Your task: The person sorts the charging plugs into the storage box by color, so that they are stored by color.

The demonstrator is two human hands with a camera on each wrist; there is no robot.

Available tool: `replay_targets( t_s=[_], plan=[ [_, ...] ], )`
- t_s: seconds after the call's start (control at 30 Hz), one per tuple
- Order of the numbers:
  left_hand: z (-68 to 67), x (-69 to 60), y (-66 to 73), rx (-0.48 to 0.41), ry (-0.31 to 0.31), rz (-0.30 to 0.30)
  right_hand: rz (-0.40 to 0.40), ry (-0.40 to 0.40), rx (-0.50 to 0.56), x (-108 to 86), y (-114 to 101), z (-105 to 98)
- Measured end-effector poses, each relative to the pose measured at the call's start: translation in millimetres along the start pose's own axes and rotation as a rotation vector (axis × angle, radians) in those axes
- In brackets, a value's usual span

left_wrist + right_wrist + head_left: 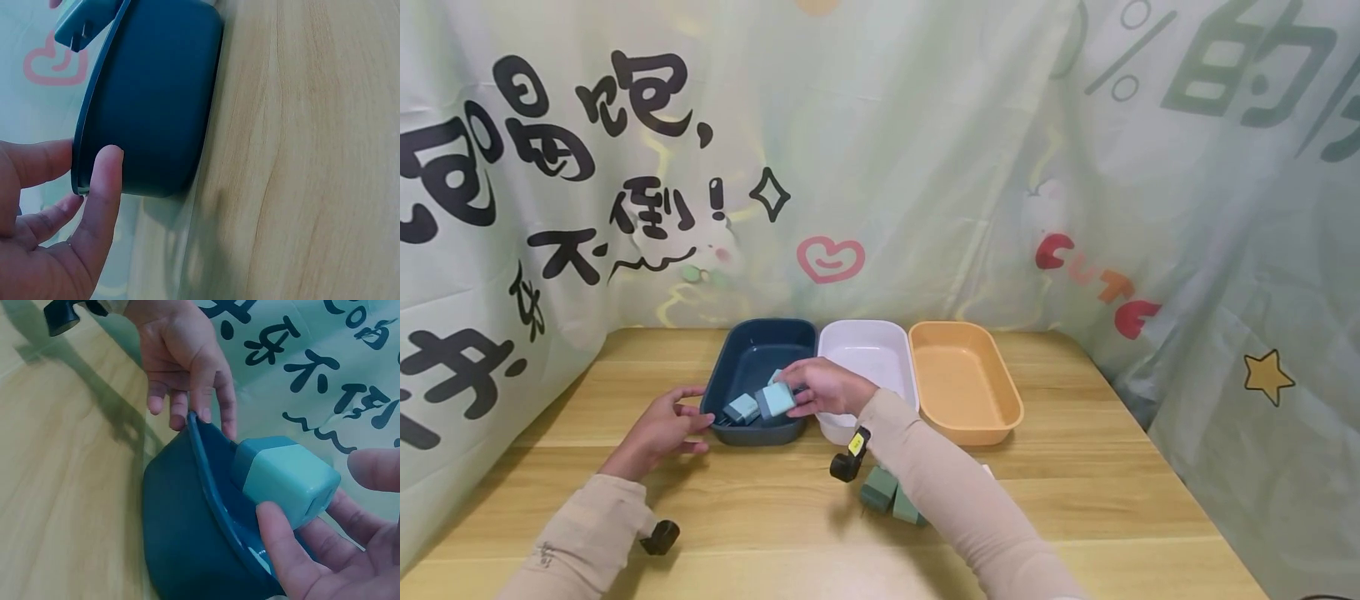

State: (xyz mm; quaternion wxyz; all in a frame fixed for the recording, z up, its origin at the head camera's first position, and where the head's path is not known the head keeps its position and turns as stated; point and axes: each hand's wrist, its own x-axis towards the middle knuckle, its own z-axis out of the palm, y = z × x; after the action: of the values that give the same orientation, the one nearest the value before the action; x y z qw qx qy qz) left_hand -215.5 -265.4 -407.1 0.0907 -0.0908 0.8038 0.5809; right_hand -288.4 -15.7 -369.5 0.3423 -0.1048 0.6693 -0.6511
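My left hand [664, 428] grips the near left corner of a dark blue tray [758, 435]; in the left wrist view the thumb and fingers of this hand [56, 250] lie on both sides of the rim. Over the tray's near end, my right hand [829, 386] holds a light blue charger [777, 400] with a darker blue end. The right wrist view shows this charger [287, 478] tilted above the rim, fingertips around it. Its metal prongs show in the left wrist view. Another light blue charger [742, 408] lies inside the tray, and a light blue piece [774, 377] is partly hidden behind the held one.
A white tray [868, 358] and an orange tray [966, 379] stand side by side to the right of the blue one. Two green blocks [879, 487] lie on the wooden table [760, 533] by my right sleeve, one partly covered. A printed curtain hangs behind.
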Motion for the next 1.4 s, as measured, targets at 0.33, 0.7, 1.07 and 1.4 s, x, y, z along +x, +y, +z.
replay_targets(
  t_s=[0.33,0.7,1.07,1.4],
  plan=[
    [-0.2,-0.7,-0.1,-0.01,-0.008,0.012,0.039,0.007,0.073,14.4,-1,1],
    [0.8,-3.0,1.1,0.0,-0.003,0.007,0.05,0.066,0.075,24.5,-2,1],
    [0.7,-1.4,-0.4,-0.021,-0.017,0.018,0.047,0.077,0.043,30.3,-3,0],
    [-0.1,-1.9,0.4,-0.039,-0.022,0.013,0.046,0.074,0.03,35.0,-3,-3]
  ],
)
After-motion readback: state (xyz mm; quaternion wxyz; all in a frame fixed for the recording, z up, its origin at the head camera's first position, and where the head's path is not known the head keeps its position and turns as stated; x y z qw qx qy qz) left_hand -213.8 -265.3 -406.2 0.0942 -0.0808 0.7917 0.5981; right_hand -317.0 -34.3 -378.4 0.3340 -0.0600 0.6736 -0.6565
